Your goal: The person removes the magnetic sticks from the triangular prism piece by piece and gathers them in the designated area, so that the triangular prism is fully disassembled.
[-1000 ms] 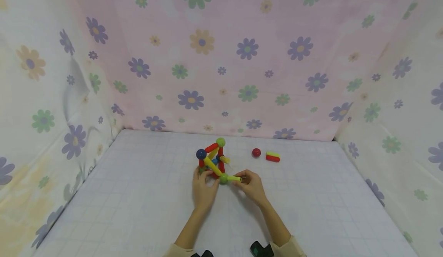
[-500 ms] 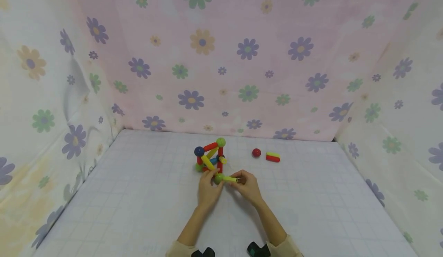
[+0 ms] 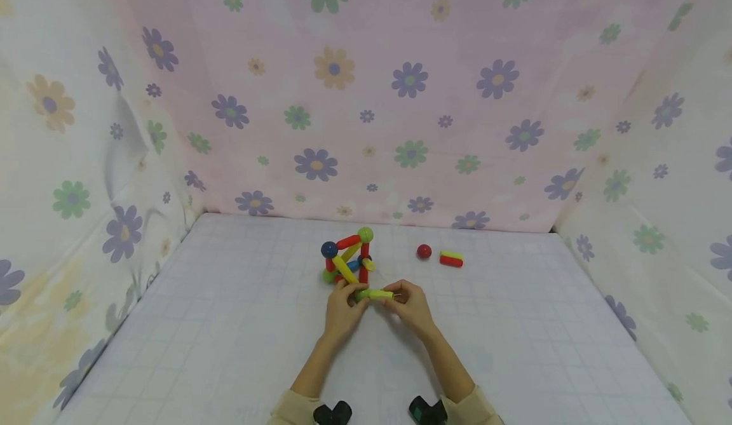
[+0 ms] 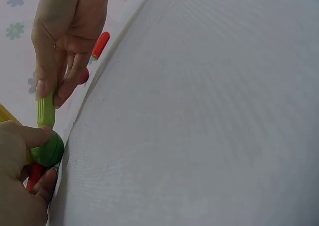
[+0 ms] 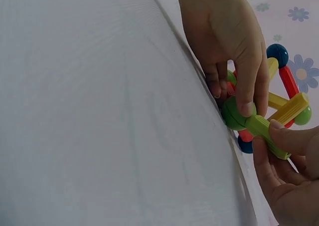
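My left hand (image 3: 342, 312) holds the front green ball (image 5: 234, 117) of a magnetic ball-and-stick frame, with thumb and fingers around it. From that ball a lime-green stick (image 5: 260, 128) sticks out to the right, its near end against the ball. My right hand (image 3: 414, 309) pinches the stick's outer end between thumb and fingers. Behind the hands stands the rest of the frame: a dark blue ball (image 3: 329, 249) and another green ball (image 3: 366, 234) on top, joined by a red stick (image 3: 348, 242). A yellow stick (image 3: 345, 269) slants down toward the left fingers.
A loose red ball (image 3: 424, 251) lies to the right of the frame. Beside it are a yellow stick (image 3: 452, 255) and a red stick (image 3: 451, 262), side by side. The white cloth-covered table (image 3: 526, 323) ends at flowered cloth walls (image 3: 366, 177) behind and at both sides.
The frame has shifted slightly left. My left fingers have moved from its left corner to the front green ball. My right hand still pinches the lime-green stick, slightly further left.
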`<control>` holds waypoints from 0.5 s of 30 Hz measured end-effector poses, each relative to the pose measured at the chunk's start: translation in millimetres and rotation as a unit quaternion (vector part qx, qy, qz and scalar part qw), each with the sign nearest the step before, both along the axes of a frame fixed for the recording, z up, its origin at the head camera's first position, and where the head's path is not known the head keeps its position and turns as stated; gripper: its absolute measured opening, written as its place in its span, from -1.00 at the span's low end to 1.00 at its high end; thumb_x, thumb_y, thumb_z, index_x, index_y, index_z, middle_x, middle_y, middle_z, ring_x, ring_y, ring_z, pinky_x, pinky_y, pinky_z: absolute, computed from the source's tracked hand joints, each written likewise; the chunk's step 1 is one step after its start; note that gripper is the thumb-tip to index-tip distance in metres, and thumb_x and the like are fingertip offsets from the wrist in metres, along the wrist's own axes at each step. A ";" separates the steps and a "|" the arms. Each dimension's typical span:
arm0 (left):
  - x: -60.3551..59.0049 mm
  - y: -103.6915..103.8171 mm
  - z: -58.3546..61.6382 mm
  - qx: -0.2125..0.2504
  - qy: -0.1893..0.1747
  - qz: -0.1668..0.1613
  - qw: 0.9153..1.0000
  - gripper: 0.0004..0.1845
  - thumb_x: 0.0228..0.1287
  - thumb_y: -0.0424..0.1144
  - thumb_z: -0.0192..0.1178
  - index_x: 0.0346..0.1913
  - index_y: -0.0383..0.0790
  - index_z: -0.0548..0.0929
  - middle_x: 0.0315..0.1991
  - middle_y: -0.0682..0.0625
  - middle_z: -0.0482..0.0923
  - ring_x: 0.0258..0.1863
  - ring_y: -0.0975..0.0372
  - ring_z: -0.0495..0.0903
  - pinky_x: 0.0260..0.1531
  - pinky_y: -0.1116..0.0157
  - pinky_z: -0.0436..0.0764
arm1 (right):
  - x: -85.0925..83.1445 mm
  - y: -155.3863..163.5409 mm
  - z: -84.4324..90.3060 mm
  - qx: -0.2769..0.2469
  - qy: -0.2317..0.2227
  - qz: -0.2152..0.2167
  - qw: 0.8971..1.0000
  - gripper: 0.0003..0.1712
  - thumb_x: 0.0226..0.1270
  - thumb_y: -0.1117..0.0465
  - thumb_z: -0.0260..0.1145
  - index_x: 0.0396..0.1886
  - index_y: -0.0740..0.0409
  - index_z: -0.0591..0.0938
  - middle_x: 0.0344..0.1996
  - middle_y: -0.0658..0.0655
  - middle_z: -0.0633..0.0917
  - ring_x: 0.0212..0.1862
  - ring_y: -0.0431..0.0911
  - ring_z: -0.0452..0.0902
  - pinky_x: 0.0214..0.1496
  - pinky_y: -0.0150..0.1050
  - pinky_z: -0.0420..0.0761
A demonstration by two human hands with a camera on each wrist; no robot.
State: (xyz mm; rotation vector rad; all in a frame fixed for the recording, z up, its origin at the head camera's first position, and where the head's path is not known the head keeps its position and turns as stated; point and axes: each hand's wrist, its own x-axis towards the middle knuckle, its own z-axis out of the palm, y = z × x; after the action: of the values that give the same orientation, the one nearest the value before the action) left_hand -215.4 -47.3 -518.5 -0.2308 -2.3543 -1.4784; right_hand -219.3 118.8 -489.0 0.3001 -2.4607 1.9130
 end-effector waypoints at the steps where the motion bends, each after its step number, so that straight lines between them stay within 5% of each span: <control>1: 0.1 -0.3 0.0 -0.002 0.000 0.000 1.000 -0.74 -0.05 -0.44 0.36 -0.20 -0.28 0.72 -0.29 -0.06 0.49 -0.42 0.26 0.39 -0.46 0.44 0.41 | -0.7 0.8 -0.7 -0.003 -0.005 0.003 1.000 -0.76 0.06 0.47 0.37 -0.24 0.46 0.58 -0.25 0.31 0.66 -0.29 -0.07 0.64 -0.24 -0.45 0.57; 10: 1.1 -1.5 2.5 -0.005 -0.003 -0.012 1.000 -0.75 0.00 -0.45 0.34 -0.18 -0.28 0.71 -0.29 -0.06 0.48 -0.39 0.23 0.41 -0.44 0.45 0.42 | -10.7 7.3 -12.5 -0.043 -0.098 0.004 0.994 -0.69 0.13 0.37 0.36 -0.15 0.47 0.56 -0.34 0.19 0.70 -0.34 -0.21 0.58 -0.27 -0.43 0.56; 15: 2.1 -1.9 2.6 0.000 0.001 -0.014 1.000 -0.75 0.00 -0.47 0.34 -0.19 -0.29 0.71 -0.28 -0.07 0.49 -0.39 0.20 0.43 -0.44 0.45 0.43 | -11.0 10.4 -10.3 -0.032 -0.109 0.020 0.993 -0.67 0.15 0.32 0.36 -0.13 0.45 0.56 -0.35 0.15 0.70 -0.38 -0.22 0.52 -0.37 -0.44 0.49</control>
State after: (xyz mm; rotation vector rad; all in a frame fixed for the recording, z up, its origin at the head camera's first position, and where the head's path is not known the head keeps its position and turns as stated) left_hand -213.4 -49.2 -516.0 -0.2663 -2.3584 -1.4895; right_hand -230.4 129.2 -499.3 0.1476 -2.5337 2.1441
